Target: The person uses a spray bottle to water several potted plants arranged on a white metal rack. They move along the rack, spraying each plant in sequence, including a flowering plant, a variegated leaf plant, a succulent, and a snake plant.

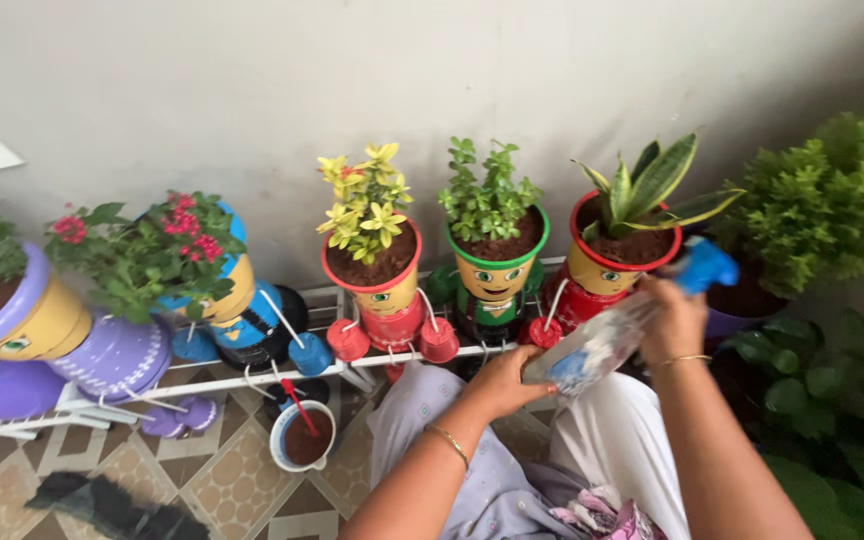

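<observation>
I see three face-painted pots [493, 272] planted on my white rack [252, 378], a tipped purple pot [52, 330], and a soil-filled cup [305, 437] on the tiles.

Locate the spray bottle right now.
In the head view, right of centre: the spray bottle is held by both hands, left hand and right hand, before the snake-plant pot.

Both hands raised ahead, forearms bare: left hand [500, 383] cupped palm-down, right hand [670, 322] curled closed higher up

Spray bottle [602, 345] blurred; purple pot [12, 330] cut off.
</observation>
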